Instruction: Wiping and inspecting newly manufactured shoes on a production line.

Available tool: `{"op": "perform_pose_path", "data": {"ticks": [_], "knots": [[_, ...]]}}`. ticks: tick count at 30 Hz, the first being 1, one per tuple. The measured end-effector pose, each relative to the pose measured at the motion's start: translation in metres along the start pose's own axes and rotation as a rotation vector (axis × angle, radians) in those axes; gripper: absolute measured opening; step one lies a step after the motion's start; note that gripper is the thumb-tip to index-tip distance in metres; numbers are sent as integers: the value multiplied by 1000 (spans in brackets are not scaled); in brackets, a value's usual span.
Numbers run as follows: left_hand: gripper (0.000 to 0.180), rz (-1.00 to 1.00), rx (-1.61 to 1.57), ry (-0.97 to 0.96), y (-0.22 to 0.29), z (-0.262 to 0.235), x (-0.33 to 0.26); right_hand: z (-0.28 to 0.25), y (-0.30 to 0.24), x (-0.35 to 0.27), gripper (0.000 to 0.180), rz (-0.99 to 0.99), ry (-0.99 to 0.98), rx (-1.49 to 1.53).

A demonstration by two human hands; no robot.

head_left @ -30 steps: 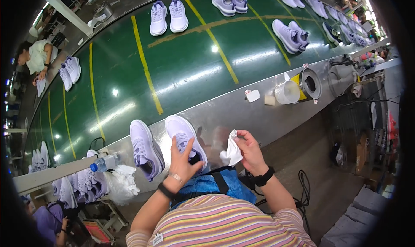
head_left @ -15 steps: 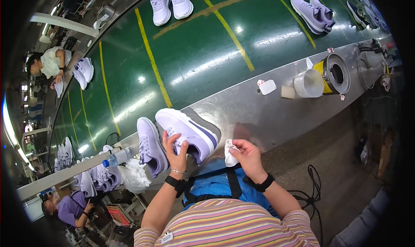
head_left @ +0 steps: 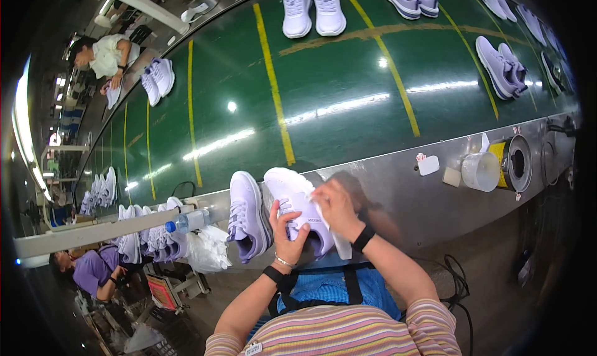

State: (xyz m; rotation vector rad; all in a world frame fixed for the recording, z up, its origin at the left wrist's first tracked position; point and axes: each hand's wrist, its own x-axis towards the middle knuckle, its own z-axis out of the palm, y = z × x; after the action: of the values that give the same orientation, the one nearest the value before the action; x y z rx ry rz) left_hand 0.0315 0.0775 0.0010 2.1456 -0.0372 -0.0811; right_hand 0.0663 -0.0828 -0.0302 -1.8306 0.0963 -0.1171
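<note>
In front of me a lilac sneaker [head_left: 292, 191] lies with its toe away from me. My left hand [head_left: 288, 236] is closed on it, thumb and fingers spread over the laces and the collar. My right hand [head_left: 336, 208] pinches a white cloth [head_left: 343, 246] against the sneaker's right side and hides much of its sole edge. The matching sneaker [head_left: 247, 213] rests just left of my left hand, untouched, toe pointing away.
Beyond the metal ledge [head_left: 398, 188] runs a green conveyor belt [head_left: 224, 138] with yellow lines and several pairs of sneakers. At right stand a plastic tub [head_left: 480, 172] and a tin [head_left: 516, 163]. A bottle [head_left: 188, 221] and plastic bag [head_left: 209, 249] lie left. Two people work leftward.
My right hand has moved from beside the heel onto the sneaker's right side with the cloth. My left hand still grips the sneaker. The whole view has shifted, so things appear farther right.
</note>
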Motion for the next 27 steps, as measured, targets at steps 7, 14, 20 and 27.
{"op": "perform_pose_path", "data": {"ticks": [7,14,20,27], "knots": [[40,-52,183,-226,24,-28,16,-74,13,-22,24,151,29,-149],[46,56,292,-133,24,-132,-2,-57,-57,-59,46,-395,-597,-126],[37,285,901,-459,-36,-160,-29,-6,-32,-77,38,-323,-661,-397],[36,87,299,-513,59,-186,48,-42,-97,-15,44,338,-573,442]]}}
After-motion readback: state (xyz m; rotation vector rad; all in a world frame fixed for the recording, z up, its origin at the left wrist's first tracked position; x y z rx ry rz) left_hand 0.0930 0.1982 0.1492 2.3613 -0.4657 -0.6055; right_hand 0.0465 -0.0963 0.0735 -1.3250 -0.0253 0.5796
